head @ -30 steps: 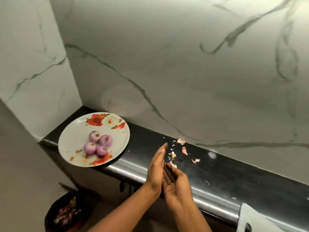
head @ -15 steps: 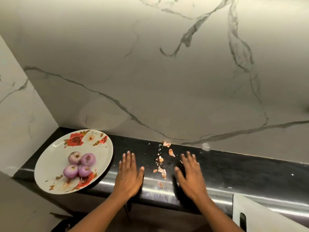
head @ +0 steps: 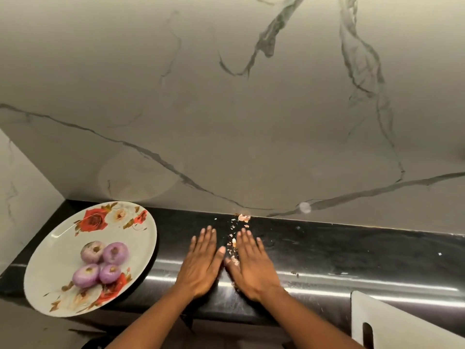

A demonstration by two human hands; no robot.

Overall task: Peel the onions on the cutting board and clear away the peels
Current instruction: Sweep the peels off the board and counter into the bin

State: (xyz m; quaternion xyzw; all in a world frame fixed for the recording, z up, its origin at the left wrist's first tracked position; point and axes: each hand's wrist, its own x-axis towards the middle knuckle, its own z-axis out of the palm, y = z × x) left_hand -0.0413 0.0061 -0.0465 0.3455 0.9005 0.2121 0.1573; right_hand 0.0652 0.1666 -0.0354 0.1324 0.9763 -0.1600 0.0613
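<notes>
A cutting board [head: 392, 323] edges the near right as the left hand [head: 200, 265] and right hand [head: 254, 268] lie flat, fingers straight, on the black counter [head: 352, 248], bracketing a line of onion peels [head: 231, 244]. Papery and light, the scraps likely scoop better than pinch. Four peeled onions [head: 103, 264] sit on a plate [head: 57, 253] at left, under a marble wall [head: 226, 122].
</notes>
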